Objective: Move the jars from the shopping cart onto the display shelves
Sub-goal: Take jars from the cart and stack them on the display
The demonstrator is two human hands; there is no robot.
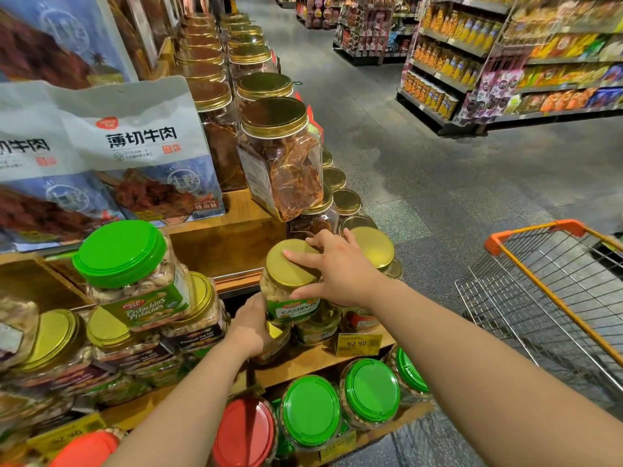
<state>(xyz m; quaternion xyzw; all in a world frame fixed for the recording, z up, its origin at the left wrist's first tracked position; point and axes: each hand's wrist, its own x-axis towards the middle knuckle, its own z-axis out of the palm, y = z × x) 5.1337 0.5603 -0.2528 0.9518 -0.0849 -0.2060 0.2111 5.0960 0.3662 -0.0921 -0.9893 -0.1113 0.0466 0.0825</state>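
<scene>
A wooden display shelf (303,360) crosses mid-frame in a supermarket aisle. At centre, the right hand (337,269) clamps the gold lid of a clear plastic cashew jar (291,291); the left hand (251,326) grips its base. An orange-rimmed wire shopping cart (553,298) stands at right.

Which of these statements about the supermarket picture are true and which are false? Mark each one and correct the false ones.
1. The right hand rests on the gold lid of the cashew jar. True.
2. The left hand is reaching into the shopping cart. False: it holds the cashew jar low on its side, at the display shelf.
3. The pistachio jar has a green lid. True.
4. The yellow price tag reads 12 50. False: it reads 62 90.
5. The shopping cart's handle is blue. False: it is orange.
</scene>
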